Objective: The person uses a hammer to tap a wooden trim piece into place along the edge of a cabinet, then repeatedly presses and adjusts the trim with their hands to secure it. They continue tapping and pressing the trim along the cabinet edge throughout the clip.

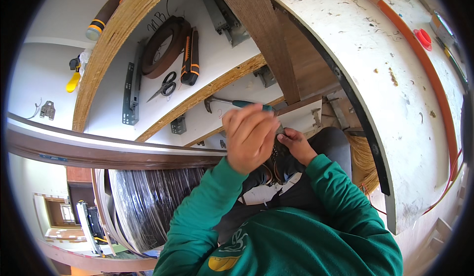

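Head view, left side: a bulky dark bundle in glossy, wrinkled clear film (pixel 150 202); above it, black-handled scissors with metal blades (pixel 165 88), a flat coil of matte brown edging strip (pixel 181 41) and a black-and-orange cutter knife (pixel 190 59).
Chipboard edge: coarse, tan and grainy (pixel 217 89), bordering smooth white board.
Hammer: metal claw head, dark teal grip (pixel 240 103); lies just beyond the left hand, long axis roughly left to right, head leftward – the left hand is the nearer.
Left hand: raised, fingers curled and blurred (pixel 250 140), overlapping the grip's end; cannot tell whether it is closed on anything.
Right hand: just beside the left, thumb and fingers (pixel 298 145) pinching a small dark grey piece (pixel 280 129) – its full shape hidden.
White panel: dark-edged, blotched, strewn with shavings (pixel 355 69).
Orange-brown strip: long, narrow, smooth (pixel 414 44).
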`<control>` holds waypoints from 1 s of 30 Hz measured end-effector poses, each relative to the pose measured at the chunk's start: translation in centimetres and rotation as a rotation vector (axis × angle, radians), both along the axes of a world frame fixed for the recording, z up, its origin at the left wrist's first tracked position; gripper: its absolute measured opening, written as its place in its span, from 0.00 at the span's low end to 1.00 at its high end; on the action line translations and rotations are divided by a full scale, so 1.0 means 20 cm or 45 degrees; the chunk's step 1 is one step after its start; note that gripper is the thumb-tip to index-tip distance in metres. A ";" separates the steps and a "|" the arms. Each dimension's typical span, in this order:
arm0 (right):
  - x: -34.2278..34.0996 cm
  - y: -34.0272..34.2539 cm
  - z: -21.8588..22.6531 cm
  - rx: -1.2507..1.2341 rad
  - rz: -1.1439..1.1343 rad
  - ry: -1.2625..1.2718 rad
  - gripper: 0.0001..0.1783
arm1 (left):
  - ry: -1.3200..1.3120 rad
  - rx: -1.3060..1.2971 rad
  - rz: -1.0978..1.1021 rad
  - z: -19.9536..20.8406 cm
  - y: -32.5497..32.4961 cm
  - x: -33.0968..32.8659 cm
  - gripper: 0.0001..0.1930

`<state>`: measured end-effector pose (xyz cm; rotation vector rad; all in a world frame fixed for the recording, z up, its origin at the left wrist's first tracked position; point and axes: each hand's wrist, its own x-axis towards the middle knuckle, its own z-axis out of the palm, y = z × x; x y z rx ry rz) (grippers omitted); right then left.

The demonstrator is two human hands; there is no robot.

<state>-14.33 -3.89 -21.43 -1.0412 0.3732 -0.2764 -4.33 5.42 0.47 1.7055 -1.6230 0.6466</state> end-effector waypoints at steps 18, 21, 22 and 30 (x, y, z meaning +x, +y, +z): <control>-0.02 0.07 0.01 -0.224 0.016 0.087 0.10 | 1.075 0.560 0.423 -0.84 0.87 -0.34 0.07; -0.03 0.07 0.01 -0.191 0.029 0.060 0.10 | 1.182 0.572 0.421 -0.85 0.87 -0.34 0.06; -0.04 0.06 0.01 -0.138 0.044 0.063 0.10 | 1.178 0.612 0.421 -0.86 0.87 -0.34 0.06; -0.05 0.05 0.03 0.061 0.074 -0.042 0.12 | 0.866 1.297 0.569 -0.98 0.97 -0.29 0.11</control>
